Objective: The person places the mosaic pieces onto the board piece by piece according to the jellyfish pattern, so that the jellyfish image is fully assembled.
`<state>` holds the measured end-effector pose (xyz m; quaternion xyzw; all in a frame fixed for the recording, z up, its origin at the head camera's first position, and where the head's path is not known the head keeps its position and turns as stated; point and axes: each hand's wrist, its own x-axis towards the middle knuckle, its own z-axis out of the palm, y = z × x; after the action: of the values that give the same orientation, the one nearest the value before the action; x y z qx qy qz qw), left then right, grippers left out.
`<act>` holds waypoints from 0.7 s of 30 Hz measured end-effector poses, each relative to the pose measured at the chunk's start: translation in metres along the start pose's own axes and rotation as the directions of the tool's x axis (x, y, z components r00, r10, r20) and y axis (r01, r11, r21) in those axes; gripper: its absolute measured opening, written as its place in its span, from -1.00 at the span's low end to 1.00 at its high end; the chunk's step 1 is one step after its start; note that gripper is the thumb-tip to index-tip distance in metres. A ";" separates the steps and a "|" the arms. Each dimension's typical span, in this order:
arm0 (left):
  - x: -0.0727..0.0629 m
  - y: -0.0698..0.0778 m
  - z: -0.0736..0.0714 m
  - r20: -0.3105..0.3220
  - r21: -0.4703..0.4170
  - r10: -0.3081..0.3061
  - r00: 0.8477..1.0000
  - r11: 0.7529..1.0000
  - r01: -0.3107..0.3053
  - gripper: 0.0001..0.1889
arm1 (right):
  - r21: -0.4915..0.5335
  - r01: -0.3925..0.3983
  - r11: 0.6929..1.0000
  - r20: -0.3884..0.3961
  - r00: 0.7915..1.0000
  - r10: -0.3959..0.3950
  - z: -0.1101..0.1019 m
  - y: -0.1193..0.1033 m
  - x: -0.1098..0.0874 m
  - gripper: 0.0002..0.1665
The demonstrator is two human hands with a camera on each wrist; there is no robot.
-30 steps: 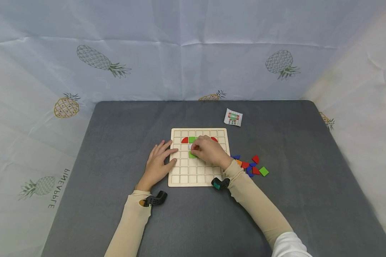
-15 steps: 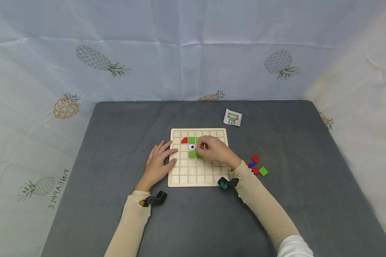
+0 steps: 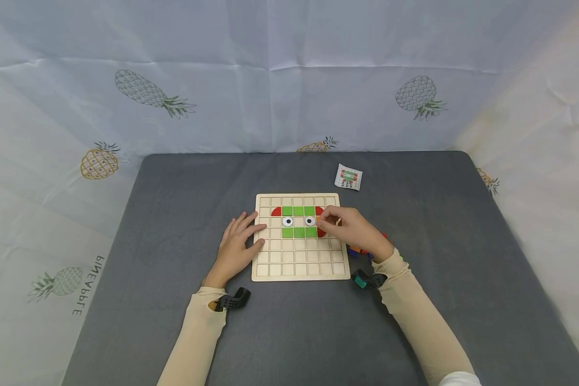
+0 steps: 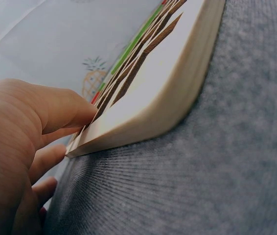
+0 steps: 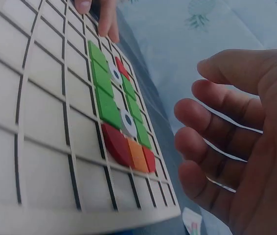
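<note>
A pale wooden grid board (image 3: 289,257) lies on the table. Set into it are two rows of green square tiles (image 3: 299,232), with two white eye tiles (image 3: 287,221) between the rows. A red rounded piece (image 3: 276,212) sits at the upper left; red pieces (image 5: 116,144) and an orange tile (image 5: 137,155) line the right end. My left hand (image 3: 236,246) rests its spread fingertips on the board's left edge. Over the pattern's right end hovers my right hand (image 3: 349,228). The right wrist view shows its fingers (image 5: 192,112) loosely bent, with nothing between them.
Loose blue, orange and red pieces (image 3: 354,250) lie beside the board's right edge, partly hidden by my right arm. Behind the board is a small printed card (image 3: 349,177) with a coloured figure. A pineapple-print curtain (image 3: 289,107) hangs behind the grey table (image 3: 198,182).
My right hand has moved right, from the left eye tile to the pattern's right end. Both eye tiles and the green rows are now uncovered. The left hand has stayed in place.
</note>
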<state>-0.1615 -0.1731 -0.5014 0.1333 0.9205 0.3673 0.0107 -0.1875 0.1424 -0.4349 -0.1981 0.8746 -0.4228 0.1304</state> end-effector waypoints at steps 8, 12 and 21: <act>0.000 0.001 -0.001 -0.001 0.001 -0.004 1.000 1.000 0.004 -0.60 | -0.050 -0.071 0.996 -0.034 0.997 0.069 -0.018 0.012 -0.026 -0.74; 0.000 0.001 0.000 -0.004 0.002 -0.003 1.000 1.000 0.003 -0.60 | -0.094 -0.087 0.992 -0.054 0.995 0.082 -0.023 0.021 -0.037 -0.78; 0.001 0.002 0.000 -0.004 0.003 -0.004 1.000 1.000 0.004 -0.59 | -0.241 -0.077 0.967 -0.010 0.997 0.077 -0.027 0.029 -0.055 -0.80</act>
<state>-0.1618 -0.1714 -0.5000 0.1306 0.9213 0.3660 0.0095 -0.1564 0.2023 -0.4387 -0.1780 0.9267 -0.3080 0.1214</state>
